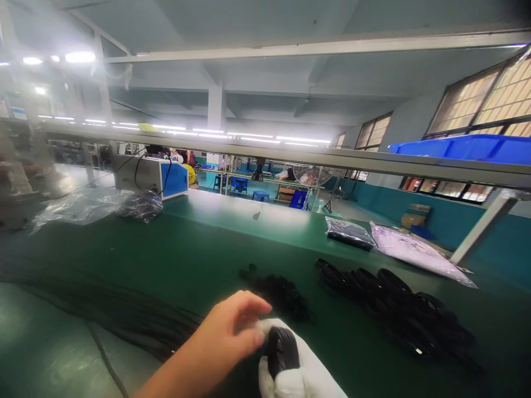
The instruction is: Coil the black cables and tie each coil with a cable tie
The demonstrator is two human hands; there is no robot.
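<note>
My right hand (305, 362), in a white glove, is closed around a small coil of black cable (283, 348). My bare left hand (236, 326) is right beside the coil, its thumb and forefinger apart. Its thumb tip meets the edge of the gloved hand, and its other fingers are mostly hidden. Just beyond both hands lies a heap of small black pieces (284, 296), too blurred to name. To the right, several black cable coils (394, 304) are piled on the green tabletop (199, 243). Long loose black cables (112, 309) stretch across the left, behind my left forearm.
A blue and grey machine box (155, 177) stands at the back left, with clear plastic bags (89, 205) near it. Along the far right edge lie a dark bagged packet (349, 232) and a pinkish plastic package (415, 251). A blue tray (464, 148) sits on the overhead rail.
</note>
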